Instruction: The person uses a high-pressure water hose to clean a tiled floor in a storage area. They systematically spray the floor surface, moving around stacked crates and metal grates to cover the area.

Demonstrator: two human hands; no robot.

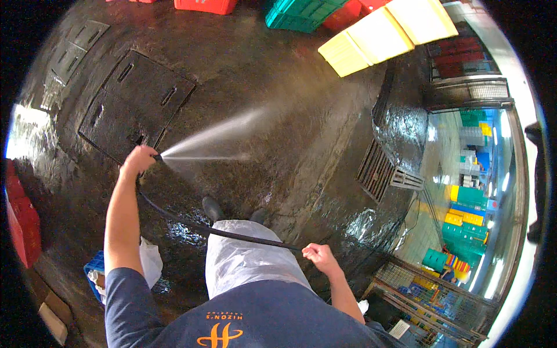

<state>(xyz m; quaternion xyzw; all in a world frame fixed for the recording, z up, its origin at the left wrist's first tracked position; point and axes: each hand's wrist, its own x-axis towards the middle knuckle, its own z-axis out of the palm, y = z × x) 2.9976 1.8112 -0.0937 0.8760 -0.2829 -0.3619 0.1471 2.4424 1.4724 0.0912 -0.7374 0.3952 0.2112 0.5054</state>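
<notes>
My left hand (139, 160) is closed around the dark spray nozzle (157, 157) at the end of a black hose (217, 231). A fan of water (214, 136) shoots from the nozzle toward the right, over the wet dark floor (243, 180). The hose sags from the nozzle across the front of my white apron (246, 252). At its other side my right hand (320, 256) grips the hose, fingers wrapped round it. Past the right hand the run of the hose is hard to follow.
Yellow crates (389, 35), a green crate (296, 14) and a red crate (206, 4) stand at the far side. Red crates (23, 223) line the left. Floor hatch covers (139, 95) lie far left. A drain grate (376, 168) and wire-mesh gates (429, 301) are at the right.
</notes>
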